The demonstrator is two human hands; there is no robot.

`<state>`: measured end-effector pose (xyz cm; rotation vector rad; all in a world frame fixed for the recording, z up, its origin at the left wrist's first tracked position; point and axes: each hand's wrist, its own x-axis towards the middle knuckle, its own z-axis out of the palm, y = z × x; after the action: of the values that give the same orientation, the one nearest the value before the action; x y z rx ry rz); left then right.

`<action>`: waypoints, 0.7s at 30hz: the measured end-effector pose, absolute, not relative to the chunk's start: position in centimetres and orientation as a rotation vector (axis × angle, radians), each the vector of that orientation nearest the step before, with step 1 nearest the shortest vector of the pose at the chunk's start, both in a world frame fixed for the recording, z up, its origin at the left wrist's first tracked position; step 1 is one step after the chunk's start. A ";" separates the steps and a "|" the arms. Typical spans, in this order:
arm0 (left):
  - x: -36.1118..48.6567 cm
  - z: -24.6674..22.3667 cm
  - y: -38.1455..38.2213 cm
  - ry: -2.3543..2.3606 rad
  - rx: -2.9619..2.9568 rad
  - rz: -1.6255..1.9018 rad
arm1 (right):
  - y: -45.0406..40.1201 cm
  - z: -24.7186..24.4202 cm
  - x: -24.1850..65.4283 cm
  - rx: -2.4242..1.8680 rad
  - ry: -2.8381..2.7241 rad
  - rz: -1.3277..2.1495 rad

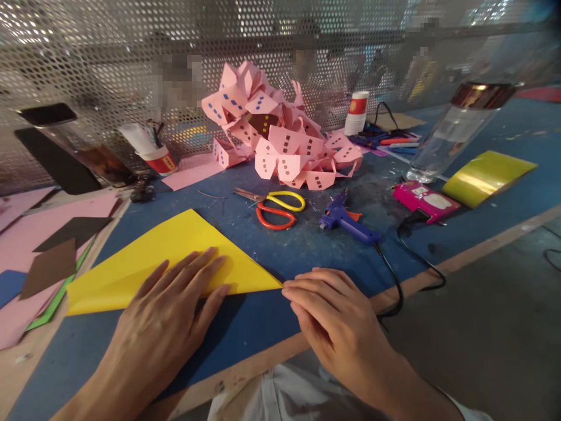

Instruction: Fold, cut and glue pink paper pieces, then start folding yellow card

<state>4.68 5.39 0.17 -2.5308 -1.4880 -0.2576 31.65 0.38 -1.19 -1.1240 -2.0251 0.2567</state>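
A yellow sheet of paper [175,234], folded to a pointed shape, lies on the blue tabletop [245,333] near its front edge. My left hand [170,304] rests flat on the paper with its fingers spread. At the sheet's right tip is my right hand [328,310], its fingers pressed together and touching the point. Scissors [276,210] with one yellow and one red handle lie behind the paper. A blue glue gun [348,222] lies right of the scissors.
Pink folded-paper pieces [280,128] are heaped at the back. Coloured sheets [48,263] lie at left. A glass bottle [456,128], a pink box [425,202] and a shiny yellow sheet [488,175] are at right. The glue gun's black cord [397,280] runs over the table edge.
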 end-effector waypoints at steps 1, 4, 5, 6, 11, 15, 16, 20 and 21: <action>4.7 0.1 5.4 -1.485 -2.527 -0.261 | 0.4 -1.2 31.6 -1.122 -2.020 0.254; 4.8 0.1 5.4 -1.465 -2.532 -0.266 | 0.4 -1.3 31.6 -1.117 -2.000 0.226; 4.8 0.1 5.4 -1.460 -2.534 -0.267 | 0.4 -1.3 31.6 -1.115 -1.995 0.218; 4.8 0.1 5.4 -1.456 -2.535 -0.269 | 0.4 -1.3 31.6 -1.114 -1.993 0.211; 4.8 0.2 5.4 -1.474 -2.542 -0.259 | 0.5 -1.1 31.6 -1.117 -1.991 0.206; 4.8 0.1 5.3 -1.487 -2.545 -0.266 | 0.5 -1.0 31.5 -1.114 -1.981 0.212; 4.9 0.1 5.3 -1.487 -2.538 -0.268 | 0.5 -1.0 31.5 -1.111 -1.980 0.209; 5.0 0.1 5.3 -1.493 -2.511 -0.247 | 0.5 -1.2 31.5 -1.102 -1.993 0.187; 5.1 0.2 5.2 -1.498 -2.506 -0.241 | 0.5 -1.3 31.5 -1.103 -1.995 0.181</action>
<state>5.06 5.24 0.17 -2.5060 -1.4981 -0.2408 31.51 0.46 -1.34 -1.1028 -1.9953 0.1812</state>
